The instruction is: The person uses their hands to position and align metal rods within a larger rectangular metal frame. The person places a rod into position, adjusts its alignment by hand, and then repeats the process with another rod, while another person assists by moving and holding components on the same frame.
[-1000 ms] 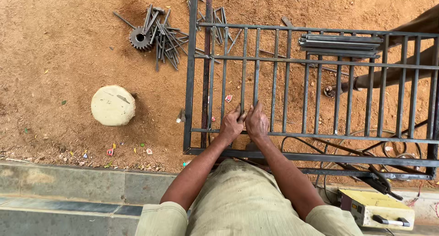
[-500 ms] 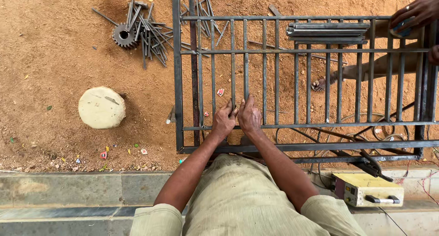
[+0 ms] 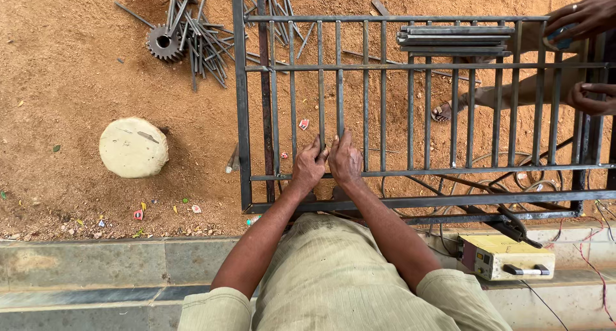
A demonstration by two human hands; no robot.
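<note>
A dark steel gate frame (image 3: 242, 106) with many upright bars lies flat over the red dirt. My left hand (image 3: 310, 165) grips one thin bar (image 3: 321, 81) near the lower cross rail. Right beside it, my right hand (image 3: 344, 161) grips the neighbouring bar (image 3: 339, 74). The two hands touch each other, just above the lower rail (image 3: 449, 171). At the far right, another person's two hands (image 3: 587, 16) rest on the frame's far end, one holding a small blue-green object.
A pile of cut steel rods with a toothed gear (image 3: 164, 43) lies at the top left. A round pale stone (image 3: 133, 147) sits left of the frame. A small yellow welding machine (image 3: 505, 257) with cables stands on the concrete step. Stacked bars (image 3: 455, 40) rest on the frame.
Both hands stay on the same two bars. The view has shifted a little, and the other person's hands have come into sight at the right edge.
</note>
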